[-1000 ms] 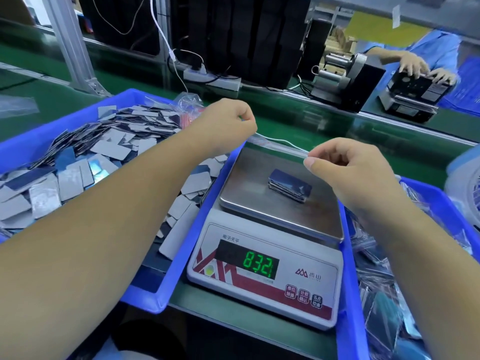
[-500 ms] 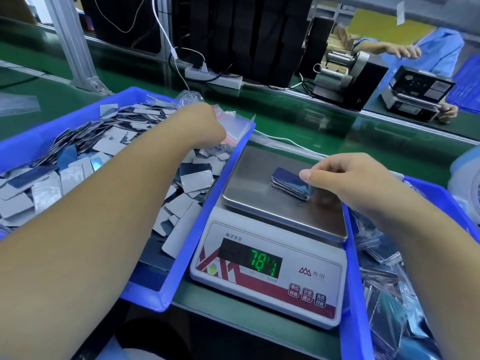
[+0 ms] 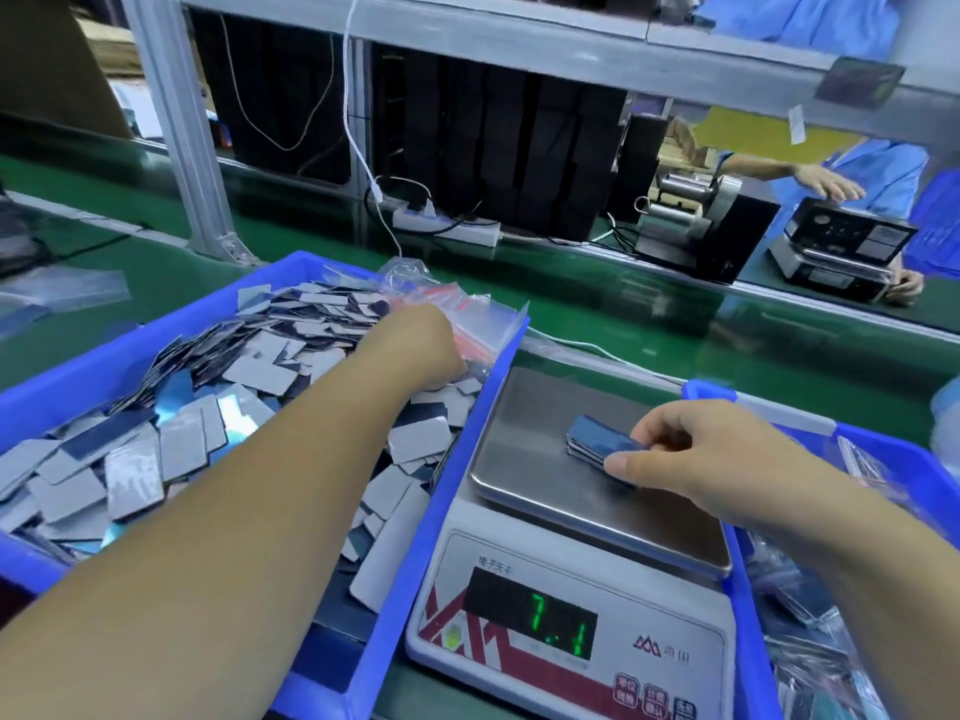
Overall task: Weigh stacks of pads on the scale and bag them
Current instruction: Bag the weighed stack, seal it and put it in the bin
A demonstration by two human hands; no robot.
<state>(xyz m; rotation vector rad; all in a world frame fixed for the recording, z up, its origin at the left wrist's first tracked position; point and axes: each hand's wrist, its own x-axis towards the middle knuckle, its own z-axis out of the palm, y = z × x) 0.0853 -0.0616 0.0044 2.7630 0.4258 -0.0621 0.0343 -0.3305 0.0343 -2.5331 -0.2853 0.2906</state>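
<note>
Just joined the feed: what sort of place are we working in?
Most likely a factory packing line: a green conveyor belt, blue bins of loose pads, a digital scale, another worker opposite.

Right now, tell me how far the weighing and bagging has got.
Done: filled bags lie in the right bin. In hand: the right hand pinches the stack on the scale, while the left hand reaches the empty bags. Left: bagging this stack, plus many loose pads in the left bin.
</note>
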